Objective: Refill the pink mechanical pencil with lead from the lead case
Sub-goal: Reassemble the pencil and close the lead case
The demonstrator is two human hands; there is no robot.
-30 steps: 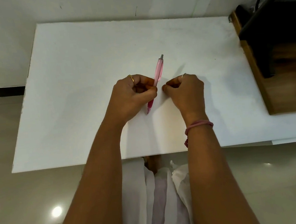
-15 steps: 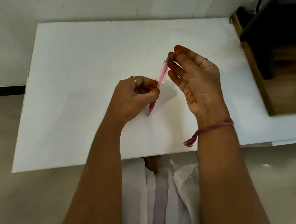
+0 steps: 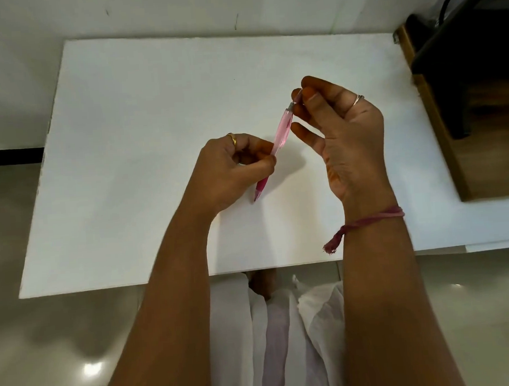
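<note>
The pink mechanical pencil [image 3: 282,130] is held tilted above the white table [image 3: 139,110], tip pointing down toward me. My left hand [image 3: 230,170] is closed around its lower barrel, with the darker pink grip sticking out below the fist. My right hand [image 3: 339,129] is raised at the pencil's top end, thumb and forefinger pinching the small cap there, the other fingers spread. No lead case shows anywhere in view.
A dark wooden cabinet [image 3: 483,116] with a black object on it stands against the table's right edge. The wall runs along the far side. Glossy floor tiles and my white clothing [image 3: 275,342] lie below the table's near edge.
My right hand rose from a fist on the table beside the pencil to the pencil's top end and pinched the cap. The left hand kept its hold on the barrel.
</note>
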